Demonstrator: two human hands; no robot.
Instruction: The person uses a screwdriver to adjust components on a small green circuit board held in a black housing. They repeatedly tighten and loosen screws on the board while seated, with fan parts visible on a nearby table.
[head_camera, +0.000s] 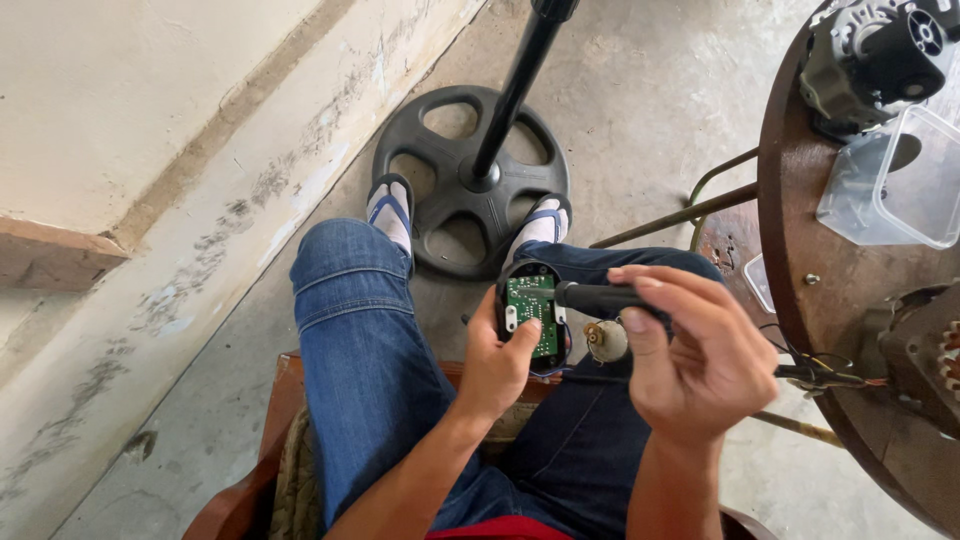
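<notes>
The black oval housing (530, 315) sits upright in the left hand (497, 362), just above the person's lap, near the middle of the scene. Its open side faces the camera and shows a green circuit board (533, 308) set inside it. The left hand is clenched around the housing from the left and below, the thumb pressed on its near left edge, the fingers wrapped behind it.

The right hand (697, 350) comes in from the right and is closed on the black handle of a screwdriver (600, 297). Thumb and forefinger pinch the handle, and the remaining fingers curl loosely beneath it. The tool lies nearly level, its tip end meeting the right edge of the housing beside the board. A small round metal part (606, 340) shows just below the handle, between the two hands; what holds it cannot be told.

On the brown round table (800, 260) at the right, a clear plastic box (900, 185) stands at the far side, its walls transparent and plain. Far beyond the knees, a black fan base (440, 190) rests on the floor.
</notes>
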